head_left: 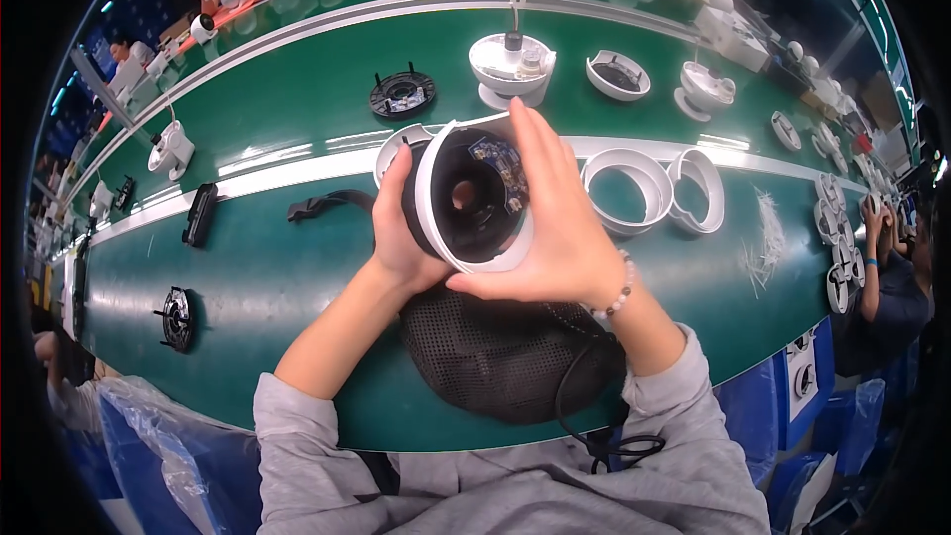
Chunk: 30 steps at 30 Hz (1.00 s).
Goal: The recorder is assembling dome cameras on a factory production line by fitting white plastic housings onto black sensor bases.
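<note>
Between my two hands is a round camera housing [426,200] with a white rim and a black hollow inside. A circuit board [503,170] shows on the inner right side of it. My left hand [398,228] is wrapped around its left side, thumb up along the edge. My right hand [570,223] presses on its right side, fingers stretched upward and thumb along the lower rim. Just behind the housing, partly hidden, lies another white curved part [388,160]. Below my hands a black mesh cap [500,357] rests on the green table.
Two white rings [628,223] [698,222] stand right of my hand, near thin white strips [761,248]. Beyond a rail are a black round base [401,92], a white camera body [512,52] and a white dish [617,76]. Black parts [176,319] [201,215] lie left. Other people sit around.
</note>
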Tool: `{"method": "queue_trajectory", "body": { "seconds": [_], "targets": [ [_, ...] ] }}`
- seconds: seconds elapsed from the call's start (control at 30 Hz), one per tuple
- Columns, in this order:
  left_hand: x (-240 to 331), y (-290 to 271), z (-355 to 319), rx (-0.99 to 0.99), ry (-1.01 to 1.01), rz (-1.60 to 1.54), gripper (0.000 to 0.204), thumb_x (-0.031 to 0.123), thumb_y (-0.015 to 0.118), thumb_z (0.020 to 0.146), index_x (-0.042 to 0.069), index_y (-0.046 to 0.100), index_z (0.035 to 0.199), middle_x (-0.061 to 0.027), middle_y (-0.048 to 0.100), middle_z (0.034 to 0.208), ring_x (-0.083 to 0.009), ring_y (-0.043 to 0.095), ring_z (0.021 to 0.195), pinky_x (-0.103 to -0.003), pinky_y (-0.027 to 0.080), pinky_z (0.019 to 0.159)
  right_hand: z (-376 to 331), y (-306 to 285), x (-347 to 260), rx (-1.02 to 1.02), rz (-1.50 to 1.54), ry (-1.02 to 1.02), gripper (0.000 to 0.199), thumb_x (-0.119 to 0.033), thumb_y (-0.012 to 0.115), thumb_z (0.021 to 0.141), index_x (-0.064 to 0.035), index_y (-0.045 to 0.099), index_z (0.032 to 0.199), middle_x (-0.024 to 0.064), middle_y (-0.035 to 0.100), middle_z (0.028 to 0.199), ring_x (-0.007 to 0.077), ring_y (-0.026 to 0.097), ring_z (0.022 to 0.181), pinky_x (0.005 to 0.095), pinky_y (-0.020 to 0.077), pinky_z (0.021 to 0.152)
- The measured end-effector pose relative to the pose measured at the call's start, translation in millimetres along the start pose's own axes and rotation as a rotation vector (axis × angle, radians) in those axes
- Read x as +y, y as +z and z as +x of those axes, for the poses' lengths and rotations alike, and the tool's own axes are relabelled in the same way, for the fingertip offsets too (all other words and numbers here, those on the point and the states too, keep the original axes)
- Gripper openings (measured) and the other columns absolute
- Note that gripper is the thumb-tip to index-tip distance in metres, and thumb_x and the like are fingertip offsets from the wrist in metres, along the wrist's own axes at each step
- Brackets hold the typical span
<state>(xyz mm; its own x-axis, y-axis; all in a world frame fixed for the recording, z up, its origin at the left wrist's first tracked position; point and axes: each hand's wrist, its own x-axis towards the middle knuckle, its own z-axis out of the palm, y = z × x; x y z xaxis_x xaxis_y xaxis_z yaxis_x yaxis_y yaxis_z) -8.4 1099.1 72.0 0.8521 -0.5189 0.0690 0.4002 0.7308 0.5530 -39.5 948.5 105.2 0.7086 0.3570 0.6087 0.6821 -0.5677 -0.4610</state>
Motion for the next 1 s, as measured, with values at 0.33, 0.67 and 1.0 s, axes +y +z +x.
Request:
{"method": "queue_trajectory", "body": {
  "seconds": [0.33,0.67,1.0],
  "targets": [
    [7.3,-2.4,-1.5,0.066,0.0,0.06,0.056,0.049,0.029,0.084,0.004,0.045,0.112,-0.0124,0.051,0.104,-0.0224,0.051,0.093,-0.035,0.043,0.083,3.7,12.6,-0.3,-0.023,0.109,0.041,0.114,-0.036,0.079,0.044,0.0071,0.014,0.128,0.0238,0.025,0.127,0.0357,0.028,0.117,0.0389,0.0238,0.096],
    [14.9,-22.3,-1.9,-0.157,-0.105,0.024,0.065,0.058,0.025,0.083,0.005,0.045,0.114,-0.0085,0.052,0.101,-0.0168,0.051,0.088,-0.029,0.044,0.079,7.3,13.3,-8.2,-0.119,-0.064,0.093,0.115,-0.039,0.078,0.039,0.0065,0.02,0.126,0.0244,0.024,0.126,0.0395,0.026,0.115,0.0409,0.0253,0.095],
    [20.4,-18.8,-5.6,-0.159,-0.046,0.096,0.046,0.026,0.044,0.073,0.0,0.045,0.111,-0.0106,0.055,0.098,-0.0164,0.053,0.088,-0.029,0.047,0.075,12.1,19.4,-3.6,-0.113,-0.078,-0.005,0.111,-0.038,0.075,0.039,0.0037,0.022,0.126,0.0193,0.027,0.125,0.0356,0.03,0.113,0.0408,0.0296,0.09]
  ]
}}
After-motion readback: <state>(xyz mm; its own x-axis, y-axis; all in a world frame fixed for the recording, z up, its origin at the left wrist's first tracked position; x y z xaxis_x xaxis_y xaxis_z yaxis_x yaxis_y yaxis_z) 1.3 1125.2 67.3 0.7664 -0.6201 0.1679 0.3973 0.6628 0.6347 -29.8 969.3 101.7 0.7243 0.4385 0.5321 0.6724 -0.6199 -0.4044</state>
